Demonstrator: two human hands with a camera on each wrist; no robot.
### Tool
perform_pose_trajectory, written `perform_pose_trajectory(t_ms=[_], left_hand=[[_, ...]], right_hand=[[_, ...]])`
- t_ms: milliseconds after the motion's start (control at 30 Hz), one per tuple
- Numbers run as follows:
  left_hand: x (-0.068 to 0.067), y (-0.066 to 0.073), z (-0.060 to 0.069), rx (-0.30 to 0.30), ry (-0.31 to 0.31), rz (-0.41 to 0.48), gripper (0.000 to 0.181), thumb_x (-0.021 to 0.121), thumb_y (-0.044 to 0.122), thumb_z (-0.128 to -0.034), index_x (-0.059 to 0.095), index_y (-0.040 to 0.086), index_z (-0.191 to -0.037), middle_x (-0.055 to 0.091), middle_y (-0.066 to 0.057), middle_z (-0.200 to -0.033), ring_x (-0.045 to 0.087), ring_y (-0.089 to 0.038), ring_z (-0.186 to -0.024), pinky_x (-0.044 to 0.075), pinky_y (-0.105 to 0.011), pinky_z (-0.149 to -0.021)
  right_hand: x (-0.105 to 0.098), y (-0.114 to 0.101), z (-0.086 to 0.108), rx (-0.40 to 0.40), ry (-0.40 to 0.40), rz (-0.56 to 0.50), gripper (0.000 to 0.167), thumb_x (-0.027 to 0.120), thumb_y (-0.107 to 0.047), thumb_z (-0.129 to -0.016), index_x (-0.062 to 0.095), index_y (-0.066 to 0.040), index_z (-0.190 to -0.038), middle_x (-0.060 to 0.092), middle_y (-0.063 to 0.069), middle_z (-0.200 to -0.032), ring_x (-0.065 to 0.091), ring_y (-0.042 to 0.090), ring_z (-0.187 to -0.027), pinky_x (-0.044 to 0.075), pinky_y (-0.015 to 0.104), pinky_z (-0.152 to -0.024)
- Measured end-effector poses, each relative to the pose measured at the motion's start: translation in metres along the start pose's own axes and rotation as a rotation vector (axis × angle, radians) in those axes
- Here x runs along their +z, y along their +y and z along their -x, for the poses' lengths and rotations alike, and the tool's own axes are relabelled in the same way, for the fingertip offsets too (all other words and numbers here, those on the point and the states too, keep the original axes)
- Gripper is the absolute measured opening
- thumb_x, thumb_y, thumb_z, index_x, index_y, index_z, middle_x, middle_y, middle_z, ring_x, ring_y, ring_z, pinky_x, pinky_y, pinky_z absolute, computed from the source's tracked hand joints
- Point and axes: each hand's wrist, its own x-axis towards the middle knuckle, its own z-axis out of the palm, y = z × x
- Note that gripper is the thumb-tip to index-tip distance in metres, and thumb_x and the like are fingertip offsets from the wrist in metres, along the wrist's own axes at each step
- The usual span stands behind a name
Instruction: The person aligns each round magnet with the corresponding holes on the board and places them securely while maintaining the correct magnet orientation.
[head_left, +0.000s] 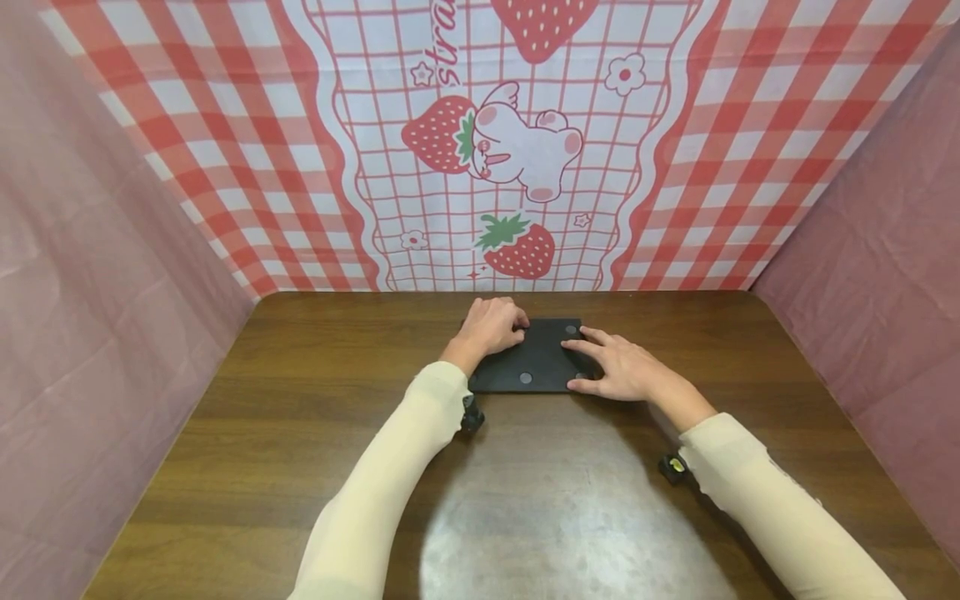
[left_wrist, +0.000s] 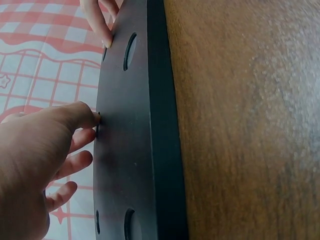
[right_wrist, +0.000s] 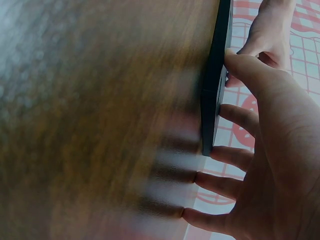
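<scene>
On the table lies a flat black rectangular board (head_left: 543, 357) with round recesses, some showing a greyish disc (head_left: 526, 378). My left hand (head_left: 491, 325) reaches over the board's left part. Its fingertips touch a recess near the far edge, and the other fingers are loosely bent in the left wrist view. Whether anything small sits under those fingertips is hidden. Spread over the board's right end is my right hand (head_left: 622, 368), its thumb on the near right corner. In the right wrist view, some of its fingertips (right_wrist: 187, 212) touch the table beyond the board.
The brown wooden table (head_left: 315, 433) extends around the board. Behind it hangs a red-and-white strawberry cloth (head_left: 667, 167). Pink curtains (head_left: 97, 292) close off both sides. Small black devices (head_left: 672, 468) are worn at the wrists.
</scene>
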Motion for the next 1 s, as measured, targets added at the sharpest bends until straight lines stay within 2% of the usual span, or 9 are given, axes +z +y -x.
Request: perform_pose_trajectory(t_ms=[267,633,767,1000], left_hand=[[0.000,0.000,0.000,0.009,0.004,0.003,0.029,0.075,0.035,-0.1099,0.084,0.025,-0.135,0.081,0.002,-0.137,0.076,-0.020,-0.128,0.056,-0.046,-0.114],[-0.004,-0.007,0.008,0.006,0.034,0.015,0.029,0.075,0.040,-0.1083,0.085,0.027,-0.132,0.084,0.004,-0.133,0.078,-0.020,-0.122,0.057,-0.042,-0.102],[-0.005,-0.011,0.012,0.014,0.042,0.014,0.029,0.074,0.041,-0.1080,0.085,0.028,-0.131,0.083,0.004,-0.130,0.077,-0.020,-0.120,0.056,-0.043,-0.102],[-0.011,-0.020,0.021,0.030,0.048,0.014,0.033,0.071,0.043,-0.1077,0.084,0.026,-0.134,0.082,0.001,-0.132,0.076,-0.024,-0.124,0.056,-0.048,-0.104]], right_hand=[[-0.001,0.001,0.000,0.001,-0.003,-0.002,0.080,0.074,-0.062,-0.103,0.054,-0.022,-0.169,0.040,0.029,-0.179,0.052,0.063,-0.152,0.050,0.080,-0.112],[-0.001,-0.002,-0.003,0.011,-0.011,-0.025,0.080,0.075,-0.061,-0.102,0.055,-0.021,-0.168,0.039,0.029,-0.179,0.051,0.061,-0.154,0.049,0.080,-0.114],[-0.001,-0.002,-0.004,0.022,-0.014,-0.026,0.079,0.074,-0.060,-0.103,0.054,-0.021,-0.169,0.038,0.028,-0.181,0.048,0.059,-0.157,0.049,0.080,-0.115],[-0.004,0.001,-0.002,0.022,0.035,-0.010,0.074,0.075,-0.058,-0.104,0.058,-0.022,-0.166,0.041,0.023,-0.181,0.049,0.057,-0.159,0.047,0.082,-0.115]])
